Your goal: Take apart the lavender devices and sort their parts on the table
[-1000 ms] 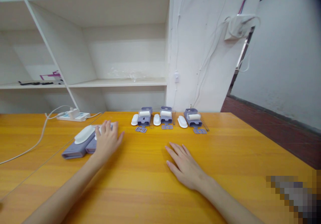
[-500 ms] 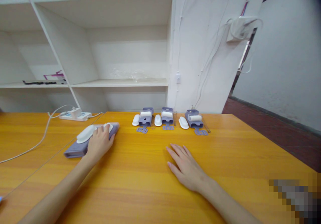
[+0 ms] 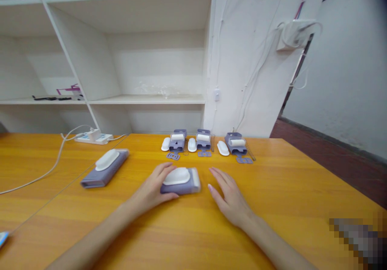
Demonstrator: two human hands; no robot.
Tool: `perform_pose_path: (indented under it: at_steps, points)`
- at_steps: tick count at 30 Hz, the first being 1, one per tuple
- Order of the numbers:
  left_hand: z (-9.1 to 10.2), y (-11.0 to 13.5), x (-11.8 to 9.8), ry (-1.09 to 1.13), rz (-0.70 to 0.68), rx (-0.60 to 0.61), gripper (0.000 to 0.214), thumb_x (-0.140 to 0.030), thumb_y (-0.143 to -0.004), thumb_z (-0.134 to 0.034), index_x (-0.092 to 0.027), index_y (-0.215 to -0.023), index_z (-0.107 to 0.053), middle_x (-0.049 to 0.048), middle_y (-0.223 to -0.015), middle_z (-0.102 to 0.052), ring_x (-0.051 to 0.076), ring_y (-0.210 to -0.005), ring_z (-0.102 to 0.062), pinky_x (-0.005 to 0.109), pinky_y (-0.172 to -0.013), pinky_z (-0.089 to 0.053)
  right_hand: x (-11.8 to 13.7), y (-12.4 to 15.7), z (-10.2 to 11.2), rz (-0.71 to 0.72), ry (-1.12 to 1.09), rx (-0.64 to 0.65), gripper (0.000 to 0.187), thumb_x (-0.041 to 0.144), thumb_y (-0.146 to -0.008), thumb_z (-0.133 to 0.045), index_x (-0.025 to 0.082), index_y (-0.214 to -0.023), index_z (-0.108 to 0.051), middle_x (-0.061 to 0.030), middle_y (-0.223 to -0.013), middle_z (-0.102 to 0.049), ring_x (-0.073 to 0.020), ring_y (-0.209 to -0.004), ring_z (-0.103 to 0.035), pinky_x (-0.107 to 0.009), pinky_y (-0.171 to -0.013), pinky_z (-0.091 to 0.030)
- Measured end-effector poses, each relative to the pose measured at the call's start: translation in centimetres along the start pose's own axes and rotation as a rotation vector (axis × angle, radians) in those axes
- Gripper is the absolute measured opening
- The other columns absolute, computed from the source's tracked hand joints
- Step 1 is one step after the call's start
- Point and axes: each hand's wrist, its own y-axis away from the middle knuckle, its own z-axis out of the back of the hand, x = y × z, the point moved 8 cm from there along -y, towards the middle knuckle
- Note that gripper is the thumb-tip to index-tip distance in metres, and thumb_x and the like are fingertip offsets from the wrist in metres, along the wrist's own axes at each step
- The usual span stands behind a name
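Note:
A small grey-purple plastic case [image 3: 181, 188] lies in front of me, with a white oval piece [image 3: 177, 176] on top and a whitish strip at its right end. My left hand [image 3: 155, 190] is closed around its left end, thumb on the near side and fingers on the far side. Just right of the case, my right hand [image 3: 230, 203] is open and empty, its fingers stretched towards it. A longer-looking grey-purple body with a white oval piece [image 3: 107, 160] rests farther left, touched by neither hand.
Towards the table's back stand three opened grey-purple cases [image 3: 177, 145] with white rollers, white oval pieces, springs and flat grey-purple plates. A power strip [image 3: 94, 137] with a white cable lies back left. White shelves [image 3: 145, 99] rise behind the table. A blurred patch [image 3: 356, 237] covers the lower right.
My left hand has moved right, bringing one case from the left group to the middle, near my right hand. The other left body stays behind. My right hand has barely shifted.

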Motion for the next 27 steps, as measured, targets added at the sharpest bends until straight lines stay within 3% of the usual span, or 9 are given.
perform_pose_path:
  at_steps: [3,7,10,13,16,19,27]
  points:
    - [-2.5,-3.0,-3.1,0.048,-0.102,0.013,0.079,-0.053,-0.071,-0.068,-0.025,-0.136,-0.034,0.0113,-0.134,-0.045,0.028,-0.123,-0.043,0.044,-0.103,-0.036,-1.2,-0.3,-0.4,-0.063,-0.031,0.007,0.053,0.044,-0.091,-0.041,0.019,-0.137,-0.038,-0.0107,-0.141,-0.04,-0.0231,-0.13,-0.035,-0.041,-0.109,-0.029]
    - [-4.2,-5.3,-4.4,0.05,-0.09,-0.044,0.08,-0.056,-0.069,-0.068,-0.025,-0.136,-0.034,0.0113,-0.131,-0.048,0.029,-0.119,-0.045,0.045,-0.101,-0.038,-3.0,-0.7,-0.5,-0.129,-0.081,0.021,0.065,0.048,-0.08,-0.058,0.02,-0.135,-0.039,-0.0108,-0.138,-0.039,-0.0248,-0.127,-0.038,-0.04,-0.106,-0.032]
    - [-4.2,-5.3,-4.2,0.048,-0.08,-0.082,0.087,-0.061,-0.065,-0.069,-0.026,-0.136,-0.034,0.0116,-0.132,-0.048,0.031,-0.121,-0.044,0.047,-0.101,-0.037,-3.7,-1.0,-0.1,-0.132,-0.113,0.023,0.08,0.047,-0.066,-0.071,0.019,-0.133,-0.039,-0.0101,-0.127,-0.046,-0.025,-0.118,-0.045,-0.038,-0.102,-0.037]
    - [-3.9,-4.9,-3.7,0.075,-0.08,-0.092,0.096,-0.067,-0.057,-0.07,-0.023,-0.135,-0.035,0.0121,-0.124,-0.053,0.031,-0.114,-0.049,0.047,-0.098,-0.039,-3.6,-1.2,0.2,-0.119,-0.11,0.051,0.08,0.046,-0.058,-0.076,0.019,-0.126,-0.046,-0.0091,-0.118,-0.051,-0.0267,-0.11,-0.05,-0.04,-0.096,-0.04]
    - [-3.7,-4.7,-3.3,0.139,-0.086,-0.085,0.103,-0.069,-0.05,-0.072,-0.021,-0.133,-0.036,0.013,-0.121,-0.053,0.031,-0.11,-0.051,0.045,-0.095,-0.042,-3.1,-1.3,0.2,-0.091,-0.162,0.129,0.071,0.041,-0.055,-0.078,0.02,-0.118,-0.052,-0.0075,-0.113,-0.055,-0.0257,-0.103,-0.053,-0.039,-0.092,-0.042]
    - [-3.7,-4.7,-3.4,0.185,-0.089,-0.081,0.101,-0.067,-0.049,-0.074,-0.021,-0.132,-0.037,0.0119,-0.121,-0.053,0.029,-0.109,-0.051,0.044,-0.094,-0.043,-3.3,-1.4,0.3,-0.105,-0.206,0.173,0.077,0.038,-0.052,-0.08,0.019,-0.12,-0.051,-0.0089,-0.117,-0.054,-0.0267,-0.105,-0.053,-0.04,-0.093,-0.041]
    - [-3.6,-4.6,-3.4,0.179,-0.088,-0.103,0.096,-0.06,-0.05,-0.077,-0.021,-0.129,-0.04,0.0106,-0.117,-0.053,0.029,-0.107,-0.05,0.043,-0.093,-0.042,-3.6,-1.4,1.1,-0.09,-0.127,0.155,0.075,0.044,-0.051,-0.08,0.019,-0.118,-0.054,-0.0084,-0.113,-0.058,-0.0281,-0.104,-0.054,-0.043,-0.094,-0.04]
